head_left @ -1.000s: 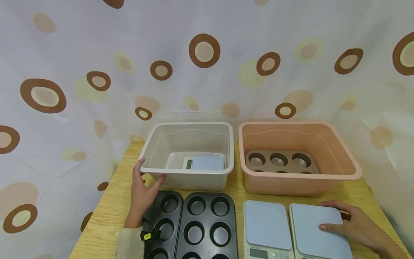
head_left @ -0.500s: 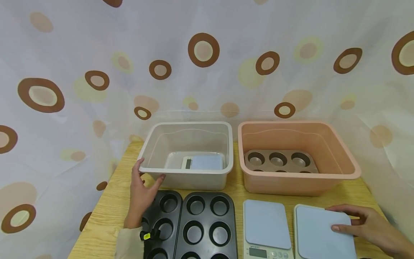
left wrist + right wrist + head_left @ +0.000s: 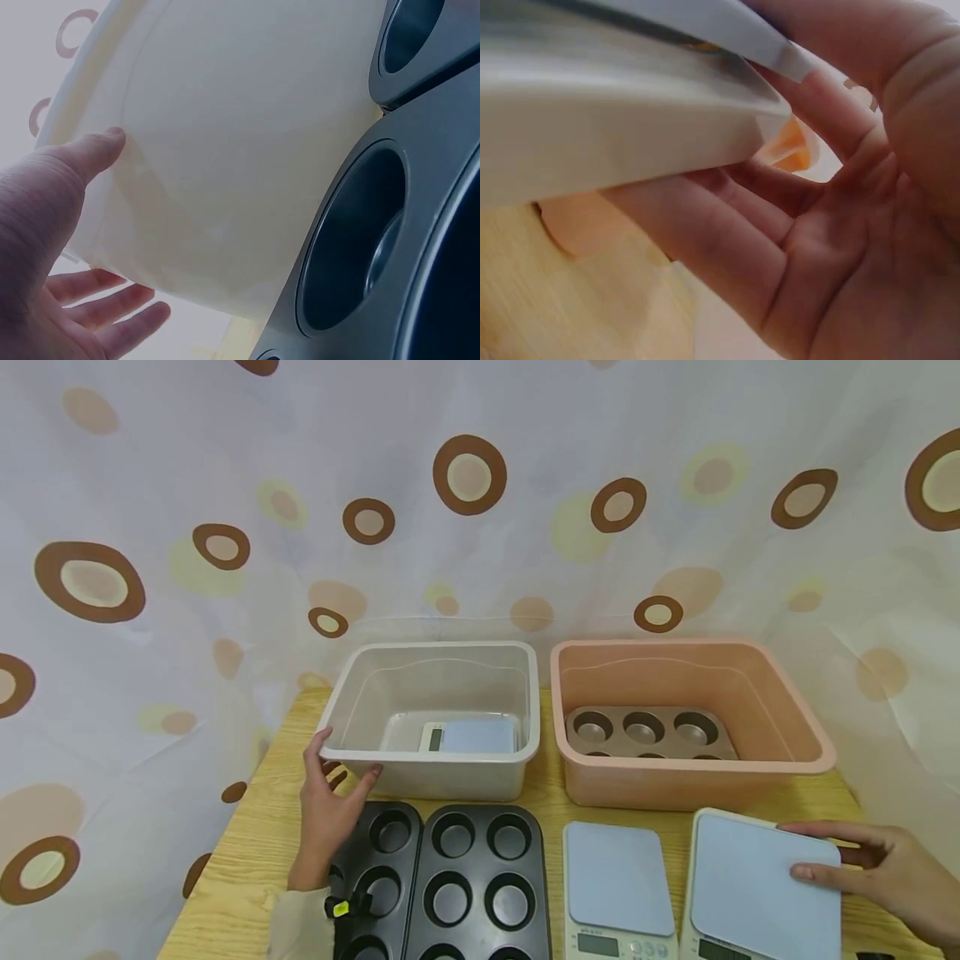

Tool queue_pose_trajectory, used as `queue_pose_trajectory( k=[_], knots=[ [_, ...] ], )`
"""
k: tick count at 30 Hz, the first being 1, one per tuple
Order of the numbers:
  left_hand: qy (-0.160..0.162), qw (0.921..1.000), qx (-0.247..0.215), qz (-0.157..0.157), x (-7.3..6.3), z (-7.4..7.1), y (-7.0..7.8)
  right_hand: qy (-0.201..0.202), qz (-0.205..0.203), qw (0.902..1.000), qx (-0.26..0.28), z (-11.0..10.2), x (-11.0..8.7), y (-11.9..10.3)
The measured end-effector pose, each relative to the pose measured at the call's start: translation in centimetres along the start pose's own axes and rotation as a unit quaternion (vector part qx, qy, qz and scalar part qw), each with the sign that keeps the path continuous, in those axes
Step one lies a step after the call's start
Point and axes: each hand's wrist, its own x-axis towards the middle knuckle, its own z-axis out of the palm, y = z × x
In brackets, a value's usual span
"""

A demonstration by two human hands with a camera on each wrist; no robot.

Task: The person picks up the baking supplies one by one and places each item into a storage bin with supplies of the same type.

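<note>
1. While my left hand [image 3: 327, 818] spreads wide at a corner of the white bin [image 3: 442, 778], thumb on its wall, my right hand [image 3: 888, 872] grips a scale [image 3: 765, 883] clear of the table [image 3: 247, 860].
2. There it is, right of the second scale [image 3: 618, 877], near the pink bin [image 3: 690, 787].

Three kitchen scales [image 3: 618, 877], three muffin pans [image 3: 482, 864], two tubs [image 3: 450, 781], two hands [image 3: 327, 818], one wooden table [image 3: 240, 860].

Near ends of rightmost scale [image 3: 757, 887] and dark muffin pans [image 3: 481, 870] beyond head view's edge
</note>
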Motion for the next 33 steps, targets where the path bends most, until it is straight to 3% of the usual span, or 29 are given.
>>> queue_pose_trajectory(
  k=[7,14,19,24,33],
  knots=[
    [0.013,0.9998,-0.012,0.010,0.0,0.0,-0.3,0.069,-0.054,0.9961,-0.008,0.5,-0.3,-0.6],
    [0.014,0.9997,-0.019,0.011,0.0,0.0,-0.4,0.089,-0.096,0.9912,0.020,1.1,-0.6,-2.0],
    [0.016,0.9993,-0.028,0.018,0.0,-0.1,-0.3,0.082,-0.144,0.9817,0.094,1.3,-0.9,-3.3],
    [0.013,0.9992,-0.032,0.020,0.1,-0.1,-0.2,0.072,-0.130,0.9833,0.106,1.5,-0.9,-5.0],
    [0.012,0.9994,-0.031,0.011,0.0,0.0,-0.4,0.048,-0.151,0.9750,0.156,2.7,0.4,-7.5]
  ],
)
